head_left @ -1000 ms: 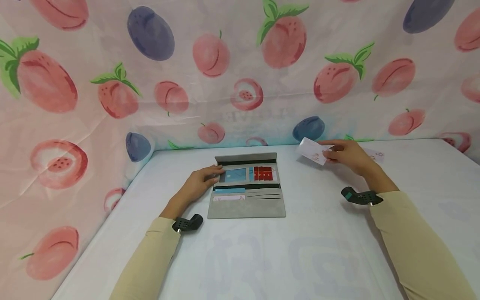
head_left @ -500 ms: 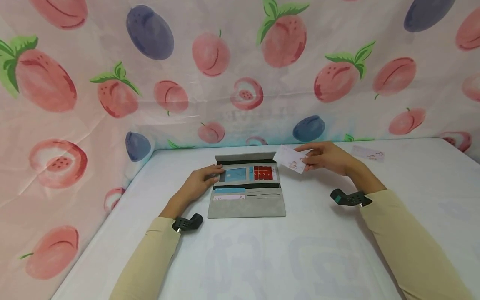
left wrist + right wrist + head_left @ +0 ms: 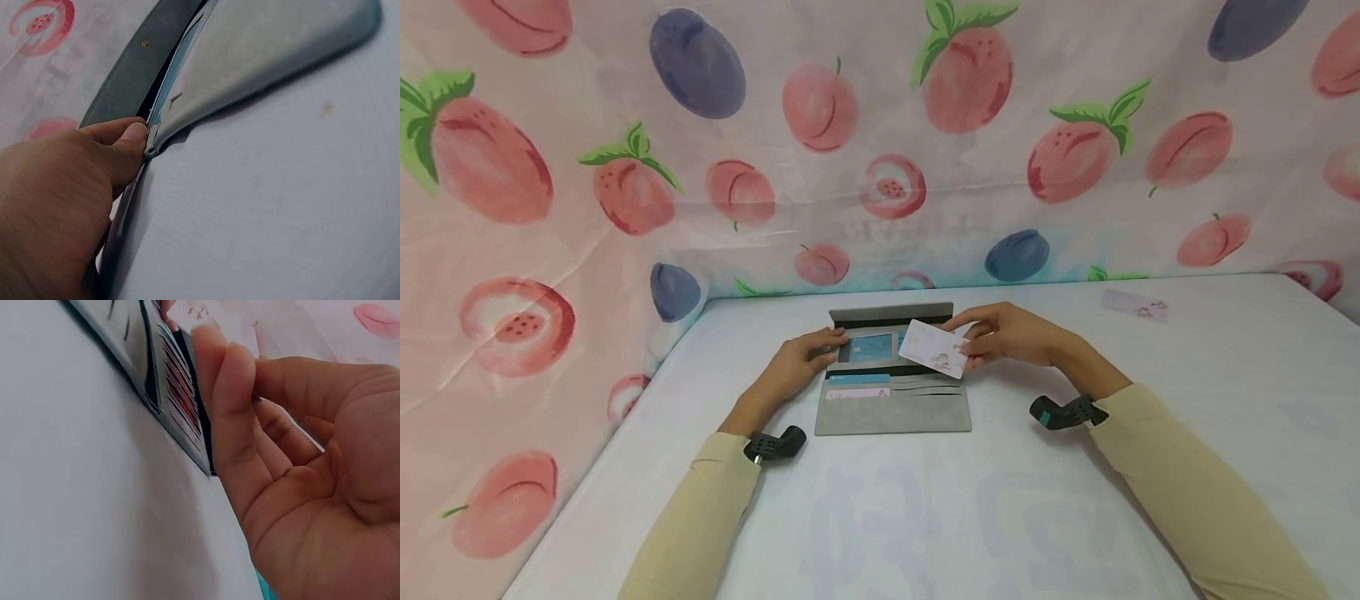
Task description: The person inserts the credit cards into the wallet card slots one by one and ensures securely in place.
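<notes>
A grey wallet [image 3: 917,421] lies unfolded on the white table, its far flap raised. Blue and red cards fill slots in its upper half; a blue card [image 3: 859,379] and a pinkish-white one [image 3: 861,393] show in lower slots. My left hand [image 3: 797,362] pinches the wallet's left edge between thumb and fingers, seen closely in the left wrist view [image 3: 69,169]. Between thumb and fingers, my right hand [image 3: 1011,335] holds a white card [image 3: 934,348] with pink print, tilted over the wallet's upper right part. That card covers the red cards [image 3: 181,394] in the head view.
Another pale pink card [image 3: 1135,305] lies flat at the back right of the table [image 3: 1075,517]. A fruit-printed curtain [image 3: 880,108] hangs behind and along the left side. Each wrist wears a black camera mount [image 3: 1063,412].
My right hand has carried the white card leftward and down, from the table right of the wallet to over its right part. The left hand has stayed at the wallet's left edge.
</notes>
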Demonstrator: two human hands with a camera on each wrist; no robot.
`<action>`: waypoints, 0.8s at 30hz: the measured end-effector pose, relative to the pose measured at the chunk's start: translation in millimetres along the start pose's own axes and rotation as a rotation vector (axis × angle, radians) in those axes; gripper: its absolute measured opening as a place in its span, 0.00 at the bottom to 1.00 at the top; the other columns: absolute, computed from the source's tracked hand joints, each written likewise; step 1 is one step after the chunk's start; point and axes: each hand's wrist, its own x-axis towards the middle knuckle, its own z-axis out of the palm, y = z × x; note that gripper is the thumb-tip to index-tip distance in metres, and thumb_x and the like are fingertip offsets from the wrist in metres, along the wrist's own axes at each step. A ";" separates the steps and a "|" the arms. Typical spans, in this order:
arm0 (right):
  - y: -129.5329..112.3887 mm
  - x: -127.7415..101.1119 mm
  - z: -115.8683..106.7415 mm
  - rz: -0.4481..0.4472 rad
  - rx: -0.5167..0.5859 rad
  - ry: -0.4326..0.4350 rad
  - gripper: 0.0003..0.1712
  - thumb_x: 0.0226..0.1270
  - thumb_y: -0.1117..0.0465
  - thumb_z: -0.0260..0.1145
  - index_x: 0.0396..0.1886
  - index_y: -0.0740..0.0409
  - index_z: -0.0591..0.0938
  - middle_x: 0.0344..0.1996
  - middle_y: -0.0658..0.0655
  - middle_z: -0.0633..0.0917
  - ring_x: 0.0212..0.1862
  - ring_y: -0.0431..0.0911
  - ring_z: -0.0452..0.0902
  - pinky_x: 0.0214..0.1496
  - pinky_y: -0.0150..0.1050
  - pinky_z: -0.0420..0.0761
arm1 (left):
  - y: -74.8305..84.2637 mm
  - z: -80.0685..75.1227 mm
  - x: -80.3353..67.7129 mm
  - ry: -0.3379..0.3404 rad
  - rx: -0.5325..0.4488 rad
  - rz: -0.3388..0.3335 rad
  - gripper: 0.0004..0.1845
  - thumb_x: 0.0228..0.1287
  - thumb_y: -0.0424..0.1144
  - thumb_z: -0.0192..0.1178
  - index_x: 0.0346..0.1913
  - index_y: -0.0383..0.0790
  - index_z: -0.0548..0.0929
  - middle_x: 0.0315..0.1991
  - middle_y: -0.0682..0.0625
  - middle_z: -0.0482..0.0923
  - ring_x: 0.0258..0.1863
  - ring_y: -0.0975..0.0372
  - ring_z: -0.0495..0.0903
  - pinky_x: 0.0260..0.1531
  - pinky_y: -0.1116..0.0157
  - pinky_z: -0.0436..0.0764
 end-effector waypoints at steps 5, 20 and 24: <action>-1.5 0.6 6.9 0.001 0.003 -0.034 0.25 0.64 0.67 0.65 0.62 0.56 0.77 0.41 0.66 0.82 0.41 0.57 0.82 0.43 0.44 0.83 | 0.7 -0.5 0.0 -0.003 0.004 -0.002 0.19 0.68 0.33 0.57 0.61 0.38 0.78 0.66 0.46 0.69 0.69 0.51 0.60 0.67 0.49 0.57; 1.5 4.4 18.3 0.013 -0.021 -0.076 0.24 0.63 0.71 0.64 0.60 0.56 0.78 0.40 0.65 0.82 0.38 0.56 0.82 0.42 0.40 0.82 | 1.0 -0.5 0.1 -0.001 0.002 -0.006 0.19 0.68 0.33 0.57 0.61 0.38 0.78 0.66 0.46 0.69 0.69 0.51 0.60 0.67 0.49 0.57; 1.5 4.7 19.4 0.015 -0.004 -0.091 0.24 0.63 0.72 0.63 0.60 0.57 0.78 0.41 0.66 0.82 0.38 0.57 0.83 0.43 0.42 0.83 | 0.9 -0.8 0.2 0.000 -0.001 -0.005 0.19 0.68 0.33 0.57 0.61 0.38 0.78 0.66 0.46 0.69 0.69 0.50 0.60 0.67 0.49 0.57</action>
